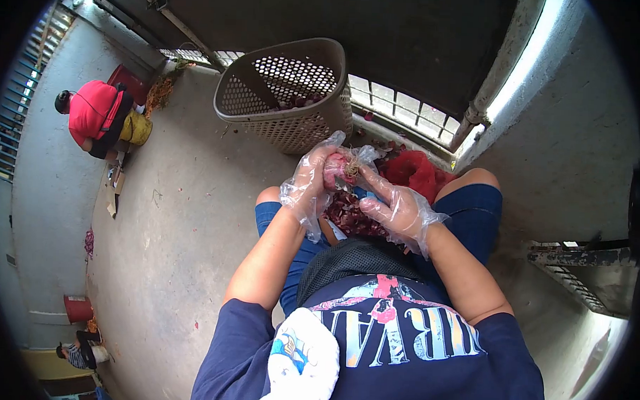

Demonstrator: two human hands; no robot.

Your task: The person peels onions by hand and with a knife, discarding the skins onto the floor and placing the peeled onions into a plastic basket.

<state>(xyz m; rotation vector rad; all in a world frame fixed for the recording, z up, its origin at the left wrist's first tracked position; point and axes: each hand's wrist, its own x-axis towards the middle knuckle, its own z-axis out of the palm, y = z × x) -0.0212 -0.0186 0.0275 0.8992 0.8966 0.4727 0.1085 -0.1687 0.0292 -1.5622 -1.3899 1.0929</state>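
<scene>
My left hand (312,177), in a clear plastic glove, is closed around a pinkish-red onion (337,171) with dry, stringy roots facing right. My right hand (398,208), gloved the same way, reaches in from the right. Its forefinger touches the onion near the roots, while the thumb stands apart; the other fingers are partly hidden. Below both hands, between my knees, lies a heap of dark red onions and loose skins (351,214). A red mesh sack (414,172) sits just beyond my right hand.
A brown perforated plastic basket (284,118) with some red onions inside stands ahead. Scattered skins lie near the railing. At the left, a person in a red top (94,114) bends forward; another person (78,354) sits farther back near a red bucket (78,309). A wall rises at right.
</scene>
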